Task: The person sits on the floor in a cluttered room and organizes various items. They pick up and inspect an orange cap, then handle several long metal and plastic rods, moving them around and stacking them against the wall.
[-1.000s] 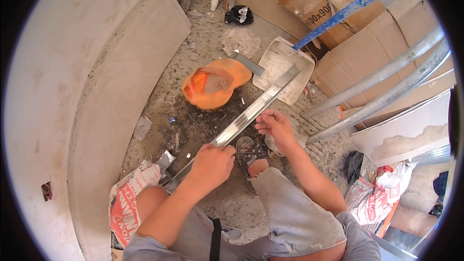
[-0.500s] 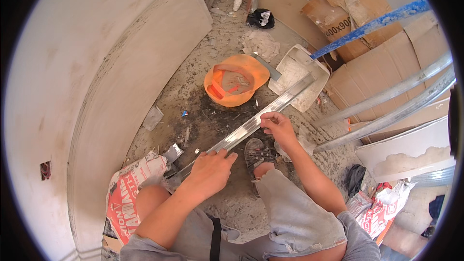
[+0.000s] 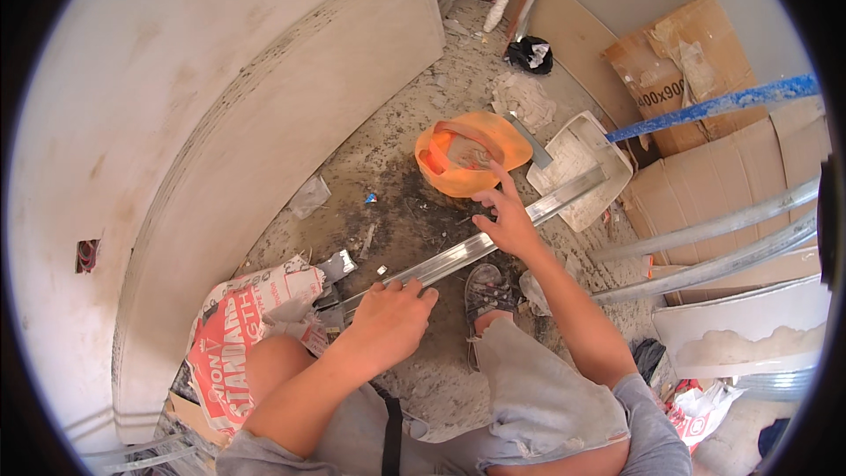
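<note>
A long shiny metal channel point(image 3: 467, 254) lies slantwise in front of me, its far end resting in a white tray. My left hand point(image 3: 389, 317) is closed over the channel's near part, its fingertips curled on the edge. Above the channel reaches my right hand point(image 3: 511, 219), holding nothing, fingers apart and index finger stretched out. That fingertip is close to an upturned orange cap point(image 3: 460, 183) on the dirty floor; whether they touch I cannot tell. A flat grey blade point(image 3: 531, 139) sits between cap and tray.
The white tray point(image 3: 577, 210) stands right of the cap, near a blue pole point(image 3: 714, 108). Metal tubes point(image 3: 705, 231) and cardboard point(image 3: 705, 181) fill the right side. Stacked boards point(image 3: 291, 106) lean on the left wall. A red-and-white sack point(image 3: 238, 344) lies by my left knee.
My right hand has left the channel and moved forward toward the cap, its fingers spreading. My left hand stays on the channel. The whole view has shifted, moving the scene rightward.
</note>
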### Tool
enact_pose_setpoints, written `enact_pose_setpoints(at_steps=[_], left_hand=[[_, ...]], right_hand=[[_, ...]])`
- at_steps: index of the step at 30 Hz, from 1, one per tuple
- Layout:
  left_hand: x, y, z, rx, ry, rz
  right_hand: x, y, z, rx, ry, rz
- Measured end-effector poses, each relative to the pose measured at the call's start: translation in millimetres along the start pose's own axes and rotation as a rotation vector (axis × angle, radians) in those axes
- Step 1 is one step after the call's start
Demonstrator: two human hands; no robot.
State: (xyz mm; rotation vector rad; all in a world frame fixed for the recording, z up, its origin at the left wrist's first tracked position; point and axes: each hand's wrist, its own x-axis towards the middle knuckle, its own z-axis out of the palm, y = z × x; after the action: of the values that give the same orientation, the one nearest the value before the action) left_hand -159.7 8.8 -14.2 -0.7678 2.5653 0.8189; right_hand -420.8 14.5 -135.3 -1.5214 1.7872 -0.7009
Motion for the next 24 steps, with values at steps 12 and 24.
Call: enact_pose_setpoints(at_steps=[12, 24], left_hand=[[-11.5, 2.6, -9.5, -0.039, -0.016, 0.013], [-19.4, 0.1, -15.5, -0.067, 0.02, -0.011]], right_hand=[[32.2, -78.9, 5.6, 0.569, -0.204, -0.262], [71.4, 44.8, 3.5, -0.019, 0.155, 0.193]])
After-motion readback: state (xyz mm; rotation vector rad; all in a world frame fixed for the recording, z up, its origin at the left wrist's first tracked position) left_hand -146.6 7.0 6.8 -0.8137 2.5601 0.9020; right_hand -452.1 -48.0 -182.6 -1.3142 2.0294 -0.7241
